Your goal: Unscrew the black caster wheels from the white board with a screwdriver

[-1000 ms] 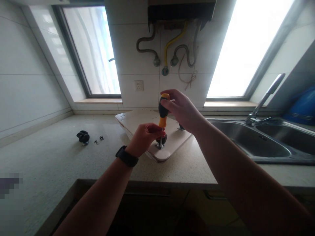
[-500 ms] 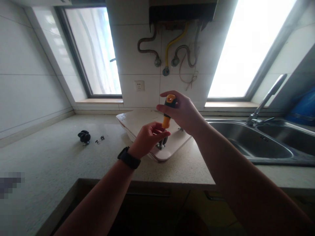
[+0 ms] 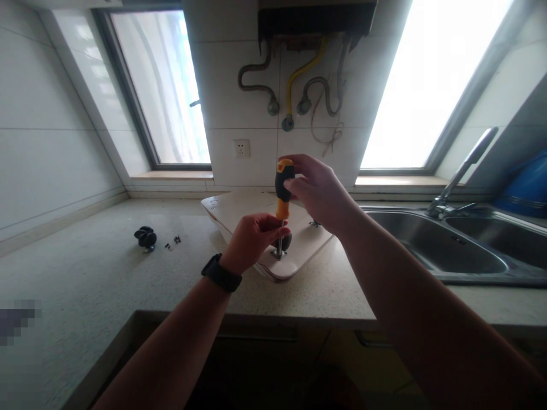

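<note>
My right hand (image 3: 318, 191) is closed around the black and orange handle of a screwdriver (image 3: 284, 185), which stands nearly upright. Thumb and fingers of my left hand (image 3: 254, 236) pinch its metal shaft just under the handle. The screwdriver's tip meets the metal mounting plate of a black caster (image 3: 285, 242) at the near corner of a white panel (image 3: 239, 209). My left fingers partly hide that caster. Another metal fitting (image 3: 315, 223) sits near the panel's right edge, partly behind my right hand.
On the counter (image 3: 179, 285) to the left lie a loose black caster (image 3: 146, 236) and several small screws (image 3: 176, 240). A steel double sink (image 3: 427, 242) with a faucet (image 3: 461, 176) is at the right. Pipes (image 3: 256, 87) hang on the wall ahead.
The screwdriver has turned and become more upright, its handle shifting slightly left. My right fingers have closed further around the handle, and my left hand has shifted slightly left, exposing more shaft.
</note>
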The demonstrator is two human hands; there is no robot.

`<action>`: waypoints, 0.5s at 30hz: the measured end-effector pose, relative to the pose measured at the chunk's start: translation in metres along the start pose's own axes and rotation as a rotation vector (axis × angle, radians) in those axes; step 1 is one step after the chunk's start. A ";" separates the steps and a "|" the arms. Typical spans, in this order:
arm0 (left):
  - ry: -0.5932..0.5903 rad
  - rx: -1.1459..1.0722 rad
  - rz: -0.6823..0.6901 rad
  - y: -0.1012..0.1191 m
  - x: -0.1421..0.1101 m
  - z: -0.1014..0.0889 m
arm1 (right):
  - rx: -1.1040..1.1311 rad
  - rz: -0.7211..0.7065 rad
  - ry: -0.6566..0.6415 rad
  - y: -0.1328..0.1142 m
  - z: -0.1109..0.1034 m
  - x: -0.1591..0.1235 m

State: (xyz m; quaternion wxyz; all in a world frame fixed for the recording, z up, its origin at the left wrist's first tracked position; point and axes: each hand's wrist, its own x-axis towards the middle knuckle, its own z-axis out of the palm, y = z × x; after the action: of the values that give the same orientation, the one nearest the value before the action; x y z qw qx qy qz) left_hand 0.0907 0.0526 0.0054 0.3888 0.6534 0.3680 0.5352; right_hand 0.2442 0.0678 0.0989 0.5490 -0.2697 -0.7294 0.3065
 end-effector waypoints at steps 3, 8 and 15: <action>0.013 -0.016 0.038 0.001 -0.001 0.002 | 0.005 -0.054 0.017 -0.004 0.001 0.002; 0.061 0.073 0.119 0.010 -0.006 -0.005 | 0.024 -0.203 0.110 -0.008 -0.004 0.000; 0.077 0.301 0.083 0.006 -0.048 -0.027 | 0.154 -0.201 0.286 0.008 -0.019 -0.013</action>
State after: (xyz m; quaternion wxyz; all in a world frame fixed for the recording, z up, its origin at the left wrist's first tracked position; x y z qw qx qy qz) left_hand 0.0565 0.0099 -0.0057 0.2497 0.6978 0.4313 0.5145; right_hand 0.2663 0.0663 0.0884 0.6941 -0.1934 -0.6414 0.2635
